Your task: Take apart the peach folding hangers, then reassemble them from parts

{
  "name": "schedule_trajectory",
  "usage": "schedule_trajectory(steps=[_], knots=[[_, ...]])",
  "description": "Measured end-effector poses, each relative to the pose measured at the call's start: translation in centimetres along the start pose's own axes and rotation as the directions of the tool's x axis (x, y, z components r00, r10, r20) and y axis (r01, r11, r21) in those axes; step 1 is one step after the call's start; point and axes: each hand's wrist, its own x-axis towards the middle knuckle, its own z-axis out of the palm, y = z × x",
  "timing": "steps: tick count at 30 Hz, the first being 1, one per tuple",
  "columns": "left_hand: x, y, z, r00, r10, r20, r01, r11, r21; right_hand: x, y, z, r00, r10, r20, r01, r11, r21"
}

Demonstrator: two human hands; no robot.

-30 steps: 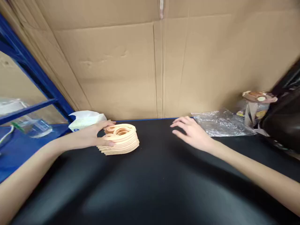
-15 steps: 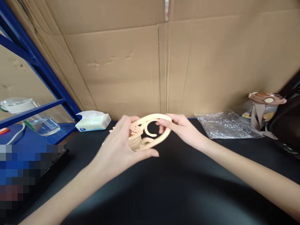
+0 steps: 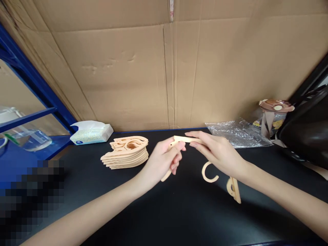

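Note:
My left hand is closed around one part of a beige folding clothes hanger, with the thumb pressed on it near a small hole. A pale end pokes out below those fingers. My right hand pinches the same hanger from the right, its fingers laid along the top and the thumb underneath. Below the right hand show a curved hook and a beige arm end; the hand hides how they join. Left of my hands, a stack of folded beige hangers lies on the black table.
A tissue pack sits at the back left beside a blue metal frame. Clear plastic wrapping and a strapped drink bottle stand at the back right, near a black bag. Cardboard lines the back.
Both hands have moved right, away from the stack, carrying a hanger. Its looped, folded shape is now opened out, with separate ends showing. The view has turned slightly right.

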Motion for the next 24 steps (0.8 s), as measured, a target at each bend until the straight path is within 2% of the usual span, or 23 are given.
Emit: schedule_trajectory(steps=[2,4,5,7,8,9,10,11,12,14,19,22,24], knots=[[0.7,-0.3,0.7,0.997,-0.066,0.035,0.068,0.996,-0.053,0.3,0.4,0.7,0.995,-0.094,-0.029,0.086,0.973,-0.213],[1.2,-0.8,0.8,0.994,-0.107,0.018,0.108,0.993,-0.054,0.5,1.0,1.2,0.992,-0.123,0.006,0.12,0.955,-0.27],[1.3,-1.2,0.9,0.993,-0.116,-0.008,0.115,0.993,-0.028,0.7,1.4,1.5,0.993,-0.113,0.044,0.12,0.968,-0.22],[1.5,-2.1,1.0,0.995,-0.058,-0.076,0.063,0.996,0.063,1.0,2.4,2.1,0.985,-0.076,0.152,0.076,0.997,0.011],[1.5,-2.7,1.1,0.995,0.007,-0.102,0.006,0.993,0.121,1.1,3.1,2.4,0.978,-0.034,0.205,-0.001,0.986,0.168],[1.7,-3.3,1.2,0.99,0.073,-0.122,-0.05,0.983,0.176,1.4,3.9,2.7,0.968,0.02,0.249,-0.105,0.937,0.334],[2.0,-3.9,1.3,0.983,0.121,-0.141,-0.088,0.972,0.219,1.6,4.8,2.9,0.956,0.123,0.265,-0.244,0.836,0.492],[2.5,-4.4,1.4,0.976,0.148,-0.161,-0.105,0.962,0.251,1.9,5.8,3.1,0.926,0.242,0.29,-0.375,0.688,0.621],[3.3,-4.9,1.3,0.972,0.128,-0.198,-0.074,0.963,0.258,2.1,6.7,3.2,0.895,0.358,0.267,-0.432,0.541,0.721],[5.4,-5.6,0.8,0.958,0.074,-0.278,-0.003,0.969,0.248,2.6,8.4,3.3,0.868,0.442,0.227,-0.438,0.465,0.769],[11.0,-6.9,-1.8,0.881,0.077,-0.467,0.082,0.947,0.31,3.1,10.2,3.4,0.813,0.56,0.158,-0.439,0.413,0.798],[11.7,-7.4,-1.9,0.839,0.064,-0.541,0.134,0.938,0.318,2.9,9.8,3.5,0.788,0.601,0.13,-0.429,0.386,0.816],[11.1,-7.3,-1.4,0.831,0.061,-0.553,0.135,0.943,0.306,2.6,9.5,3.3,0.779,0.619,0.101,-0.411,0.382,0.828]])
